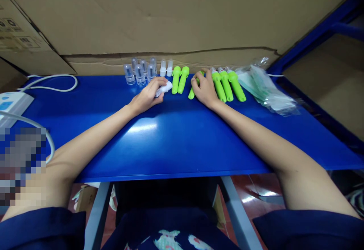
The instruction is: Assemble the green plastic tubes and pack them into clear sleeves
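"Handle (192,94): where is it shown?"

"On the bench (170,140), under the right hand (206,89), whose fingers are curled closed over it; whether it is lifted cannot be told."

"And the left hand (146,96)?"

"Closed; a white cap (167,88) is gripped between thumb and fingers."

"Which containers are seen?"

"Six clear tubes (129,74) are clustered at left, wide ends down; their contents cannot be made out. Green and white contents are enclosed in a clear bag (267,91) at right."

"What is placed between?"

"Two small tubes (163,68), two handles (175,79) and, beside the right hand, three topped handles (224,86)."
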Demonstrator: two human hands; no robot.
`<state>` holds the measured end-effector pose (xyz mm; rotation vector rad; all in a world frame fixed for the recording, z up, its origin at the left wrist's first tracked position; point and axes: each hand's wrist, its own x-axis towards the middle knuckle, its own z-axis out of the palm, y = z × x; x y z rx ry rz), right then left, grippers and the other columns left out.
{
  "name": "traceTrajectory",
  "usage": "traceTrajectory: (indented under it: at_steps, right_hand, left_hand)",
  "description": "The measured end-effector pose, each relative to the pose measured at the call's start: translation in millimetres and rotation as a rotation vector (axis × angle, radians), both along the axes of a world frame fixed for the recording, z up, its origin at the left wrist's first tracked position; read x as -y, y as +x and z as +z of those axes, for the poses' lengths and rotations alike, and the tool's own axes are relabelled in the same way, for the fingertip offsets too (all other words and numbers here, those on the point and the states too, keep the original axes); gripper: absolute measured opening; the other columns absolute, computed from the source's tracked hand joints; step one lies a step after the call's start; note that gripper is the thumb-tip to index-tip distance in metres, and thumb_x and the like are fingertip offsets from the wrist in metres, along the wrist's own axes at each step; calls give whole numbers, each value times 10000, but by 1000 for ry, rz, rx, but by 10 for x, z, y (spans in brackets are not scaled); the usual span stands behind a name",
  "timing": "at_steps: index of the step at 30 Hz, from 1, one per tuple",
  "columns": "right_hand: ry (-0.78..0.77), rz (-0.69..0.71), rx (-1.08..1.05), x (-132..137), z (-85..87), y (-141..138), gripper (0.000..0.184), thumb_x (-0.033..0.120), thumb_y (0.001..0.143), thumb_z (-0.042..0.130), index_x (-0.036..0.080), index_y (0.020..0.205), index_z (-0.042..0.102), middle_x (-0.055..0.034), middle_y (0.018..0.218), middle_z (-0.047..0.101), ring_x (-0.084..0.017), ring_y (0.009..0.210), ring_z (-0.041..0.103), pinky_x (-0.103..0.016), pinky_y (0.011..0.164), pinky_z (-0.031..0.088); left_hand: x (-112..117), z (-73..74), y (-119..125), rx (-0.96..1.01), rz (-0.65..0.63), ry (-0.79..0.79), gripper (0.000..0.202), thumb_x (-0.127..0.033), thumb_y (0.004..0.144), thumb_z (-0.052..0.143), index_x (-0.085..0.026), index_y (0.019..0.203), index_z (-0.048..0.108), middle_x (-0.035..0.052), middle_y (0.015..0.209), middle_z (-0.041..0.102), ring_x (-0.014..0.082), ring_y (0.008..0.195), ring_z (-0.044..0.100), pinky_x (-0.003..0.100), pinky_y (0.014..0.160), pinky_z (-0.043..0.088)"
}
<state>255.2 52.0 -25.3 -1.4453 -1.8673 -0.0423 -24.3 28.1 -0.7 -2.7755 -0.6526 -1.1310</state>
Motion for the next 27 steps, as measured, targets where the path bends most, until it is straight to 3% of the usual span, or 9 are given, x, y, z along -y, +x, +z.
traceTrajectory:
  at_steps: [4, 8, 15, 18, 23, 27]
  right_hand:
    - [-1, 26, 4, -19, -9, 14, 254, 384, 1002, 404, 223, 1048, 595, -189, 1319, 535, -346, 1428, 409, -591, 1142, 394]
    - [-25, 51, -22, -80, -26, 72, 189, 355, 944, 468, 231, 1052, 559, -181, 1285, 553, -323, 1270, 552, -547, 1064, 485]
    - [-124, 66, -152, -206, -87, 161, 278, 377, 890, 531, 240, 1128, 485, -128, 1197, 632, -259, 935, 664, -464, 869, 573]
    - [-127, 78, -196, -225, -101, 171, 343, 368, 856, 579, 239, 1153, 470, -128, 1251, 630, -243, 929, 662, -441, 859, 578]
    - [-165, 96, -216, -263, -116, 200, 603, 337, 764, 663, 223, 1309, 431, -171, 1398, 567, -247, 928, 675, -470, 848, 594]
    - [-200, 121, -215, -305, -154, 230, 726, 273, 747, 625, 219, 1432, 391, -167, 1367, 593, -275, 972, 677, -480, 845, 595]
  left_hand:
    - [-18, -32, -7, 2, -12, -51, 258, -144, 894, 568, -128, 1146, 515, 223, 1362, 614, 214, 1066, 688, 348, 842, 600]
    - [-1, -45, -7, 3, 7, -115, 253, -141, 868, 591, -134, 1107, 507, 224, 1372, 622, 153, 895, 694, 302, 788, 588]
    - [38, -26, 11, -19, -19, -142, 289, -107, 822, 615, -147, 1082, 497, 187, 1273, 657, 187, 1026, 686, 299, 859, 575]
    - [24, -31, 15, -2, -12, -118, 310, -103, 809, 624, -148, 1093, 506, 165, 1211, 647, 206, 1048, 673, 326, 886, 576]
    - [36, -2, 16, -10, 8, -116, 443, -143, 845, 648, -124, 1260, 493, 173, 1248, 618, 238, 1115, 653, 363, 920, 578]
    - [86, 44, 17, -44, 10, -123, 358, -206, 922, 622, -126, 1260, 538, 172, 1266, 602, 258, 1218, 613, 405, 1005, 563]
